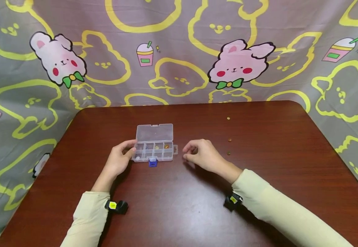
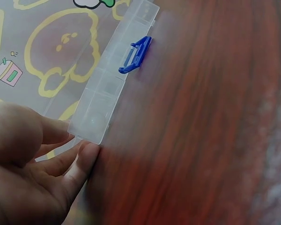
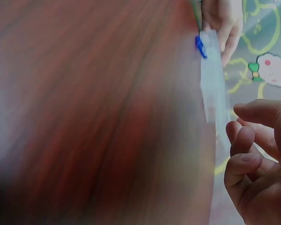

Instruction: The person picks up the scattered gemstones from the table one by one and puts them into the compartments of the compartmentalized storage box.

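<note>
A clear plastic compartment box [image 1: 155,133] lies on the table with its lid raised at the back and a blue latch [image 1: 152,163] at the front. My left hand [image 1: 118,158] grips the box's left end, thumb and fingers at its edges; the left wrist view shows the fingertips [image 2: 90,152] right at the corner. Inside are an amber-coloured piece [image 1: 167,146], a pale yellowish one [image 1: 157,147] and a whitish one [image 1: 137,158]. Just right of the box, my right hand [image 1: 206,156] hovers with loosely bent fingers, nothing visible between thumb and index finger.
Three small bead-like pieces form a rough column on the right of the dark wooden table [image 1: 274,164]: a pale yellow one [image 1: 228,118], a brown one [image 1: 230,140] and a greenish one [image 1: 228,153]. A patterned curtain [image 1: 179,44] stands behind the table.
</note>
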Motion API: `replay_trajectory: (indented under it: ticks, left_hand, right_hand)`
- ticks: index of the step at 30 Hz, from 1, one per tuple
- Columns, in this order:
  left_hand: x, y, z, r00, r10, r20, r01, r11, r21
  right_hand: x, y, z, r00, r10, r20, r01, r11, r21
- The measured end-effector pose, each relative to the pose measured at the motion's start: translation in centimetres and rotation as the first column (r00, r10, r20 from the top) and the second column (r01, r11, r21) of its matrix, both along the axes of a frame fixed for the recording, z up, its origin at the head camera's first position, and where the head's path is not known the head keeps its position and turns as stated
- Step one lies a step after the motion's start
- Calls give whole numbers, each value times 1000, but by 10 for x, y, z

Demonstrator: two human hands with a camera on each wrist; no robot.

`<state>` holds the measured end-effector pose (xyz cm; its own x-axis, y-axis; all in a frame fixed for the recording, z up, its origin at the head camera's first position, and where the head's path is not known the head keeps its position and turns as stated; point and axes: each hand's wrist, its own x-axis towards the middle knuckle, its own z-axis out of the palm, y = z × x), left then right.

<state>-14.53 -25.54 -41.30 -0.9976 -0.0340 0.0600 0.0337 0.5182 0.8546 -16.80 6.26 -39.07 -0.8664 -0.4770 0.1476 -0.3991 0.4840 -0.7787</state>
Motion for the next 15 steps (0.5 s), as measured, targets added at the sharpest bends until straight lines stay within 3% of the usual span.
replay_trajectory:
  ticks: [5, 15]
  left_hand:
    - [3, 0, 1, 1000, 5, 4, -5, 1000, 3]
    - [0, -1, -1, 1000, 10, 7, -10, 1000, -29]
  right_hand:
    - [7, 33, -3, 1000, -31, -2, 31, 999, 32]
    - [12, 89, -16, 995, -98, 38, 98, 995, 1]
